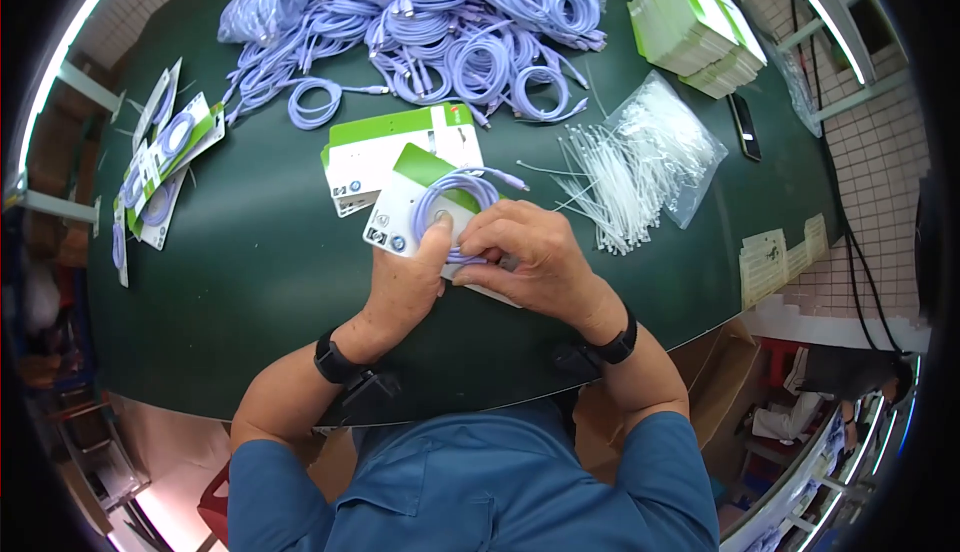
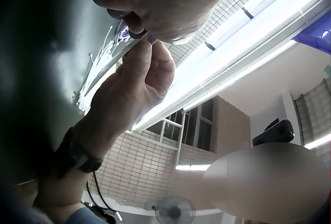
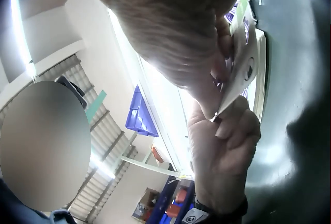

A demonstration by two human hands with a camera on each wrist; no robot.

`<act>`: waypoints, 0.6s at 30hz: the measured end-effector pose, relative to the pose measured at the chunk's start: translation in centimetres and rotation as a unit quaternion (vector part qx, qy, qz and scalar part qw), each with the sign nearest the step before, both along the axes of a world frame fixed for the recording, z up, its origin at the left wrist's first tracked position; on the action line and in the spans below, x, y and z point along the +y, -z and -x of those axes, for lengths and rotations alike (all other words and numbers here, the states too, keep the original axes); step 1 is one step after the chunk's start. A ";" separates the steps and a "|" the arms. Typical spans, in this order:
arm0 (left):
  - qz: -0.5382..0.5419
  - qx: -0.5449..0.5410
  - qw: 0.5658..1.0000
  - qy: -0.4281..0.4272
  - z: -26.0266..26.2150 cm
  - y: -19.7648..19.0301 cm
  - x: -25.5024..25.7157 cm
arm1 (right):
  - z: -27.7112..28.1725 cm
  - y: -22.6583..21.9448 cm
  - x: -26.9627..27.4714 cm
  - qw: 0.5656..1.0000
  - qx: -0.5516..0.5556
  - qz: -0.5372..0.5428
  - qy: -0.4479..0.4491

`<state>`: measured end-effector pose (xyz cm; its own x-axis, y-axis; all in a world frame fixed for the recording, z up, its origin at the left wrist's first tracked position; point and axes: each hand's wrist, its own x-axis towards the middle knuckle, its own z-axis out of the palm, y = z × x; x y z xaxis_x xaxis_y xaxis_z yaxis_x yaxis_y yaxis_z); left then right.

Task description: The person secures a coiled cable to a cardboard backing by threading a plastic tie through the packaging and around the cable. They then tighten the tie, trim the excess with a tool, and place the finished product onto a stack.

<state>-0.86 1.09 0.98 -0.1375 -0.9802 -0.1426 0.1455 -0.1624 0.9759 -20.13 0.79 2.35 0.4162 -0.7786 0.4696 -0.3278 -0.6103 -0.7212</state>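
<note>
A purple cable, wound in a coil, lies against a white and green packaging card above the table. My left hand grips the card's lower edge, its thumb pressing on the coil from the front. From the right, my right hand pinches the coil's lower right side with bent fingers; what lies between those fingertips is mostly hidden. One cable plug sticks out to the upper right. In the right wrist view the card is seen from behind, with a hole in it and both hands close together.
More cards are stacked just behind. A big heap of purple cables covers the table's far side. White cable ties spill from a bag at right, near a phone and card stacks. Carded cables lie left.
</note>
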 end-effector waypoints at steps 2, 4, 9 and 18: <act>0.006 0.008 1.000 -0.002 -0.2 -0.2 -0.3 | 0.0 -0.8 0.0 0.999 -0.016 0.030 0.034; 0.009 0.015 1.000 0.003 -0.7 -0.8 -0.9 | 0.5 -1.5 -0.1 0.993 -0.062 0.075 0.065; 0.011 0.032 0.998 -0.055 -1.7 -0.5 -2.7 | 6.8 -1.9 -2.0 0.973 0.041 -0.055 0.219; 0.028 0.051 0.995 -0.086 -2.7 0.0 -3.7 | 9.8 -1.6 -2.1 0.851 0.368 -0.290 0.237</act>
<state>1.89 -2.65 0.93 0.0213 -0.9965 -0.0811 0.2655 -0.0726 0.9614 -29.94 -1.26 3.94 0.0066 -0.9531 -0.3025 -0.9314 0.1042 -0.3487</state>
